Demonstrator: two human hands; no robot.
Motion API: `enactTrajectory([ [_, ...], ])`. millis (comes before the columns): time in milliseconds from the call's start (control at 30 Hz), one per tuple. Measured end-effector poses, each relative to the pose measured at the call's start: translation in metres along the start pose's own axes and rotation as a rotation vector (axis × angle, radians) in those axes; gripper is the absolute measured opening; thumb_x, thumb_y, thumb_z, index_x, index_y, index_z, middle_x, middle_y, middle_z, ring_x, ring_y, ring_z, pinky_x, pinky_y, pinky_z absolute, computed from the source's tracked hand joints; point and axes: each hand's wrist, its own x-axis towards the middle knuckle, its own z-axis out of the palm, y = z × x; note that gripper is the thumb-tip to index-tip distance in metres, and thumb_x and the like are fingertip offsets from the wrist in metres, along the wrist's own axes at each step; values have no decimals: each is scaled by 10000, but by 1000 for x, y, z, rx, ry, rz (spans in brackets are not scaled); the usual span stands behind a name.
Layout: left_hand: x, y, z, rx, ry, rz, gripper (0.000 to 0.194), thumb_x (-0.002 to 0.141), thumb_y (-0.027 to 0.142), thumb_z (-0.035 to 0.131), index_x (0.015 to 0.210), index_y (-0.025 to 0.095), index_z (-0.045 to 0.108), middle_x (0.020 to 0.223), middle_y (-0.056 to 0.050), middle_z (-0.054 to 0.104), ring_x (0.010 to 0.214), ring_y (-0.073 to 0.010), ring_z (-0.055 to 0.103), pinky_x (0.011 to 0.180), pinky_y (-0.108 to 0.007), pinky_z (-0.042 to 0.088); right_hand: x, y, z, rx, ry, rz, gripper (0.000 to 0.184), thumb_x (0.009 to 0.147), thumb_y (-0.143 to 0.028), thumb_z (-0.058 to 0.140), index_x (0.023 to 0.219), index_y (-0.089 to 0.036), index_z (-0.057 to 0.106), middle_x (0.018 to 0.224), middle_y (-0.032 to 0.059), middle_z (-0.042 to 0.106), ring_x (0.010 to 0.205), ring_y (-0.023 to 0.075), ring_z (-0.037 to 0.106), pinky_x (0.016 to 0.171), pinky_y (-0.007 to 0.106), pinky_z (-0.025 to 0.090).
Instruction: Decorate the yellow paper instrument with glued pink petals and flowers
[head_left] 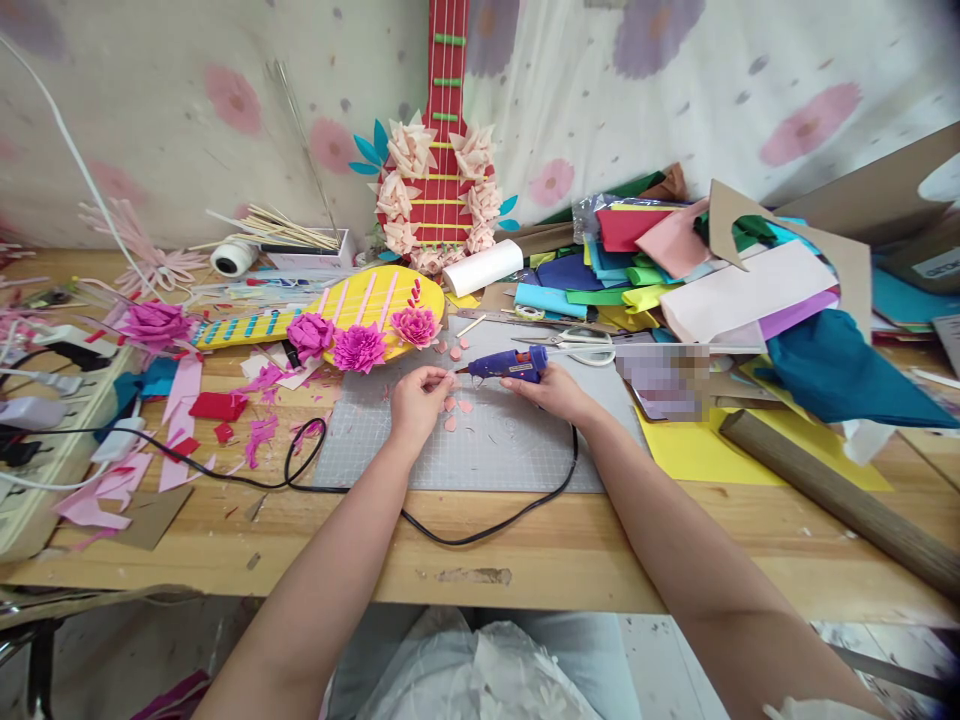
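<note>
Left forearm (330, 560) across black cord (465, 544)

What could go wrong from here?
1. Burn: the left hand has its fingertips close to the nozzle end of the glue gun; a slip might touch them.
2. Snag: the cord loops between the forearms, so an arm could catch it.
3. Mess: loose pink pieces lie nearby; drips could stick them down.

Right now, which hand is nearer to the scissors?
Right. The right hand, holding the blue glue gun, is just nearside of the scissors; the left hand is farther off, to their left.
</note>
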Motion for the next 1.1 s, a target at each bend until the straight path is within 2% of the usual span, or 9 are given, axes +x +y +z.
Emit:
enactTrajectory([
  [200, 0, -1, 0, -40, -2, -19, 217, 708, 360, 632, 819, 174, 643, 791, -67, 706, 649, -158, 660, 483, -221, 496, 0, 2, -1, -16, -14, -36, 432, 659, -586, 608, 781, -174, 638, 574, -4, 547, 614, 151, 529, 600, 286, 430],
  [433, -1, 1, -2, -77, -13, -40, 236, 691, 366, 653, 817, 167, 645, 784, -71, 707, 624, -158, 662, 492, -233, 507, 0, 2, -8, -40, -2, -11, 417, 662, -577, 604, 781, -179, 642, 589, 6, 577, 613, 164, 547, 580, 289, 433],
  [500, -1, 1, -3, -107, -19, -41, 243, 690, 367, 658, 817, 160, 646, 780, -70, 705, 603, -149, 658, 496, -230, 510, 3, 4, -11, -59, 57, 7, 424, 664, -578, 596, 784, -175, 647, 614, 17, 601, 624, 174, 561, 585, 295, 435],
  [667, -3, 4, -6, -213, -63, -63, 270, 665, 358, 686, 827, 143, 658, 790, -63, 701, 538, -117, 631, 532, -247, 530, 19, 15, -13, -163, 351, 116, 502, 639, -629, 578, 796, -158, 649, 706, 70, 651, 669, 228, 596, 592, 323, 432],
  [767, -5, 12, -10, -265, -111, -78, 267, 652, 344, 695, 828, 146, 660, 805, -62, 707, 603, -136, 651, 579, -268, 542, 28, 19, -11, -293, 396, 148, 524, 660, -657, 535, 759, -153, 642, 698, 98, 647, 677, 255, 602, 592, 340, 425],
  [933, -4, 36, -28, -213, -114, -8, 196, 627, 295, 710, 765, 167, 656, 771, -34, 707, 740, -163, 665, 653, -260, 523, 31, 14, -8, -431, 359, 139, 528, 699, -663, 494, 779, -158, 623, 730, 127, 649, 709, 278, 611, 587, 347, 420],
  [1100, 8, 54, -61, -121, -106, 109, 192, 634, 307, 706, 749, 162, 654, 759, -35, 699, 715, -144, 640, 671, -253, 500, 11, 2, -21, -496, 383, 51, 506, 686, -621, 547, 934, -180, 562, 850, 101, 648, 788, 255, 611, 629, 321, 409],
])
